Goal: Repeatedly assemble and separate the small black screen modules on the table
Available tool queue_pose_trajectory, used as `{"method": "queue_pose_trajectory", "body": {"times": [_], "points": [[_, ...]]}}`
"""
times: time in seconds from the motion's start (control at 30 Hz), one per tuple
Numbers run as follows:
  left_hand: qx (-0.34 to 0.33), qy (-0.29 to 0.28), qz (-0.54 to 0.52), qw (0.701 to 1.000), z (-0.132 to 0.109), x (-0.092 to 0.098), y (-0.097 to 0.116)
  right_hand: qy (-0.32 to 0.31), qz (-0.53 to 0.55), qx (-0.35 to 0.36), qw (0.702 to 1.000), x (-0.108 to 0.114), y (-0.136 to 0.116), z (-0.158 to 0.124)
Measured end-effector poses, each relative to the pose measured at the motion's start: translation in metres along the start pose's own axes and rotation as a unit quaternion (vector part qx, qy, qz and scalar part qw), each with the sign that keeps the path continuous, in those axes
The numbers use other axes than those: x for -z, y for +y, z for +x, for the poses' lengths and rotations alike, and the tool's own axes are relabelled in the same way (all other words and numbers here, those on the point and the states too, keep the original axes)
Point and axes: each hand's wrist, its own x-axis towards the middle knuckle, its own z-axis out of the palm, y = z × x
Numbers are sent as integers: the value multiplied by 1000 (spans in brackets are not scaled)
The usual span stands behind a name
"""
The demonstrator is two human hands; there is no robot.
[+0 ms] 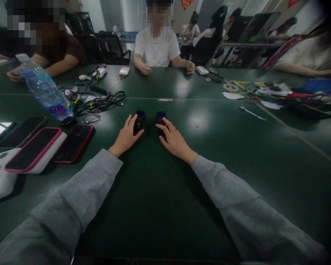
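Two small black devices with dim screens lie side by side on the dark green table (154,206). My left hand (126,137) rests on the table with its fingers curled round the left black device (139,120). Over the right black device (160,118) lies my right hand (173,140), its fingers closed on the near end. Both arms wear grey sleeves.
Several phones (74,142) and a white box (0,176) lie at the left, beside a tilted water bottle (45,90) and tangled cables (99,103). A metal tool (252,113) and coloured wires (251,88) lie at the right. A person in a white shirt (157,48) sits opposite; others sit around.
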Motion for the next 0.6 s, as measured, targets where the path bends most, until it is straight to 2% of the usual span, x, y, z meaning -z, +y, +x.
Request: {"method": "queue_pose_trajectory", "body": {"times": [0.23,0.47,0.6], "points": [[-37,-7,-12,999,0,0,-1,2,5,0,1000,-1,1,-1],[-21,-55,8,998,0,4,6,1,3,0,1000,-1,1,0],[-48,-45,0,998,0,3,6,2,1,-2,1000,-1,0,0]]}}
